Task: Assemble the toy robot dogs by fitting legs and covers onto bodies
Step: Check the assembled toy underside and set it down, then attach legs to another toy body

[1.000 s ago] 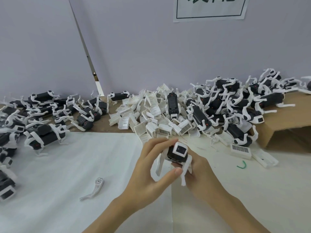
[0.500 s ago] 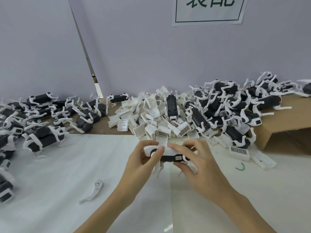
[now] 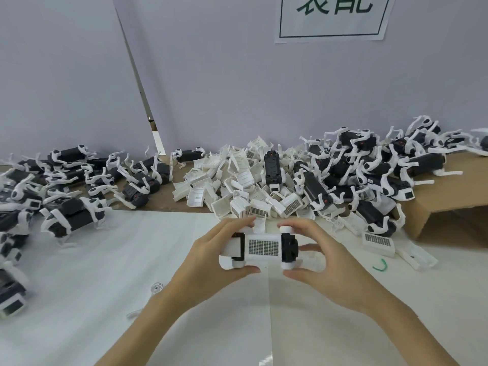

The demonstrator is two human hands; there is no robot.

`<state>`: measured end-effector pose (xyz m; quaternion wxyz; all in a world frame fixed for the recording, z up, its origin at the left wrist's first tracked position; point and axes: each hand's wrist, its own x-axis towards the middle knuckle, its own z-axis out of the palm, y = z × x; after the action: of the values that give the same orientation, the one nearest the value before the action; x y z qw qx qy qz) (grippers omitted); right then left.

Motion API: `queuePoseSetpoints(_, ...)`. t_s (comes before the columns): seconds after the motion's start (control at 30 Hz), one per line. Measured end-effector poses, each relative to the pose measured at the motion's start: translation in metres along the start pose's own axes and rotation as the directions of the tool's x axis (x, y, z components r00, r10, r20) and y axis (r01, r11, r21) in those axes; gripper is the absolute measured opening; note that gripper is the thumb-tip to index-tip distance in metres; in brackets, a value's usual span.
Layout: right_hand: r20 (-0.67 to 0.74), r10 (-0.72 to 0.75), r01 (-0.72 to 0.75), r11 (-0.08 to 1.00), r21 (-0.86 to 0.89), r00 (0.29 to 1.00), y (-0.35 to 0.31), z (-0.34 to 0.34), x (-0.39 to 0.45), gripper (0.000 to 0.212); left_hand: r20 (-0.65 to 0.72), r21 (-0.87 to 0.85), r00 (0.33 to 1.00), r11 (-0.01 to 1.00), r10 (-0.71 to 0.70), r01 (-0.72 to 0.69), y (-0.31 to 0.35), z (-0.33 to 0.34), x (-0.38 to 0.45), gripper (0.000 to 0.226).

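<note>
Gripping toy robot dog (image 3: 260, 249) at both ends, above counter (image 3: 132, 260): left hand (image 3: 211, 256) and right hand (image 3: 320, 256) fingers curled round it. White cover (image 3: 264, 248) on top; seating unconfirmed. Risk: uneven squeeze skews cover or snaps thin legs; dog slips.

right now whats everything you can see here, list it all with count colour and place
toy robot dog: one, black body with white cover and legs, held between both hands at centre
loose covers: a pile, too many to count, white, back centre
dogs with legs, left heap: many, black and white, back left
dogs with legs, right heap: many, black and white, back right on and beside the cardboard
cardboard: one piece, brown, far right
loose leg: one, white, on the table front left
green curl: one, right of the hands
sign: one, white with green characters, on the wall
left hand: grips the dog's left end
right hand: grips its right end
</note>
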<state>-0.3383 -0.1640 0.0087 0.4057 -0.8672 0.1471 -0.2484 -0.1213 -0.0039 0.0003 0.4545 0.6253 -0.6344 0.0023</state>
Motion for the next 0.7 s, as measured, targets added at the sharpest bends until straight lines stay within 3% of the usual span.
queuePoseSetpoints(0.07,-0.010,0.000,0.000,0.999,-0.051,1.000,0.002,0.003,-0.001,0.070,-0.045,0.046,0.996,0.996,0.081,-0.079,0.000,-0.001,0.000,0.081)
queuePoseSetpoints(0.13,0.056,0.022,-0.025,0.998,0.054,0.998,0.006,0.002,-0.001,0.063,-0.087,-0.010,0.993,0.997,0.076,-0.077,-0.001,-0.003,-0.001,0.080)
queuePoseSetpoints(0.27,0.125,0.078,-0.122,0.908,0.401,0.989,-0.001,0.003,0.001,0.050,-0.077,-0.268,0.979,0.950,-0.186,0.160,0.005,-0.001,-0.001,0.067)
queuePoseSetpoints(0.4,0.093,0.139,-0.166,0.898,0.408,0.986,-0.008,0.004,0.005,0.041,-0.073,-0.314,0.954,0.915,-0.291,0.255,0.008,0.009,-0.002,0.053)
queuePoseSetpoints(0.5,0.122,0.215,-0.247,0.851,0.463,0.969,-0.006,-0.006,0.009,0.062,-0.087,-0.366,0.938,0.886,-0.335,0.283,0.014,0.014,0.000,0.055)
queuePoseSetpoints(0.57,0.044,0.206,-0.185,0.737,0.650,0.978,-0.007,-0.028,0.020,0.063,-0.132,-0.393,0.939,0.886,-0.318,0.245,0.014,0.014,0.001,0.056)
queuePoseSetpoints(0.6,-0.050,0.209,-0.094,0.623,0.776,0.977,-0.007,-0.047,0.029,0.059,-0.151,-0.406,0.935,0.882,-0.321,0.238,0.013,0.013,0.002,0.054)
queuePoseSetpoints(0.63,-0.143,0.232,0.025,0.447,0.894,0.962,-0.007,-0.070,0.038,0.060,-0.164,-0.414,0.929,0.878,-0.333,0.241,0.011,0.011,0.003,0.049)
queuePoseSetpoints(0.7,-0.235,0.285,0.218,0.091,0.972,0.929,-0.011,-0.116,0.055,0.081,-0.163,-0.406,0.920,0.874,-0.356,0.266,0.007,0.009,0.004,0.043)
